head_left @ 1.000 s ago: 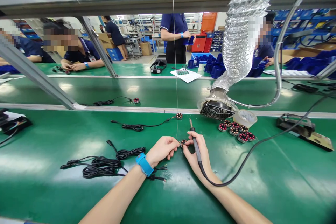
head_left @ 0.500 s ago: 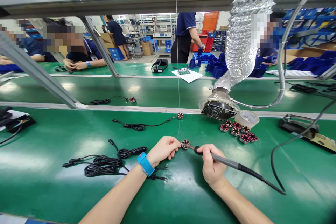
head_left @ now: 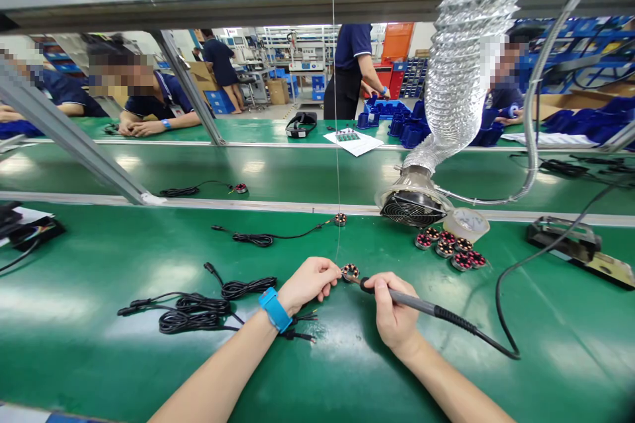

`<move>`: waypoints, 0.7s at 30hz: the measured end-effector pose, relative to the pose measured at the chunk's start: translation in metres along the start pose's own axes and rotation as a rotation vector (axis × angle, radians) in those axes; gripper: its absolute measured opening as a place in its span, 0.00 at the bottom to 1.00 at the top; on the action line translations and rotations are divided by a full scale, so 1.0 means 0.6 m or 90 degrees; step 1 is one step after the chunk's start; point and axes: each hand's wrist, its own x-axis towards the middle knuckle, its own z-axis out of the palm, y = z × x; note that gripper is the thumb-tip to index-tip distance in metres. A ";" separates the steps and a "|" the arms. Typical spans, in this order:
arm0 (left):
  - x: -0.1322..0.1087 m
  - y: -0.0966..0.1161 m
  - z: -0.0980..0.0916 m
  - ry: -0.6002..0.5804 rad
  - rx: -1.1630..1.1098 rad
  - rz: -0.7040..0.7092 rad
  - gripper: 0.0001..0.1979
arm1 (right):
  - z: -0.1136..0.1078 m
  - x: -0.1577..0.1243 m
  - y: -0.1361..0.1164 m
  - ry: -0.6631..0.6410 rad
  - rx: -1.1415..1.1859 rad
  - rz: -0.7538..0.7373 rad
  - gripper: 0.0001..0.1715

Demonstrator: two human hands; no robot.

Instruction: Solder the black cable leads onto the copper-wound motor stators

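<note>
My right hand (head_left: pixel 397 310) is closed round the grey handle of a soldering iron (head_left: pixel 411 301). The iron's tip touches a small round motor stator (head_left: pixel 350 271) with copper windings on the green bench. At the stator's left edge, the fingertips of my left hand (head_left: pixel 311 281) are pinched on a thin solder wire (head_left: pixel 338 211) that hangs from above. A blue band (head_left: pixel 276 310) circles my left wrist. Below and left of that hand lie coiled black cables (head_left: pixel 198 310) with bare wire ends. Exactly where the solder meets the stator is hidden by my fingers.
Several stators (head_left: pixel 449 246) sit beside a translucent tub (head_left: pixel 466 223), under a fan-fitted exhaust duct (head_left: pixel 415 201). Behind my hands lies a stator with cable (head_left: pixel 340 219). An iron stand (head_left: pixel 580 248) is at right. On the conveyor rests another stator (head_left: pixel 241 188). Co-workers stand or sit beyond.
My right hand and the soldering iron have shifted slightly left and lower on the stator. The iron's cord has swung left. The stator on the conveyor has moved left; my left hand stays put.
</note>
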 end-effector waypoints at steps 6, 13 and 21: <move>-0.002 0.003 0.001 0.005 0.004 -0.004 0.16 | 0.000 0.000 0.001 -0.001 0.002 0.019 0.16; -0.006 0.010 0.002 0.006 0.006 -0.011 0.14 | -0.004 0.002 -0.001 0.047 0.004 0.050 0.16; -0.008 0.012 0.002 0.004 0.002 -0.013 0.14 | -0.004 0.003 0.000 0.044 -0.002 0.053 0.18</move>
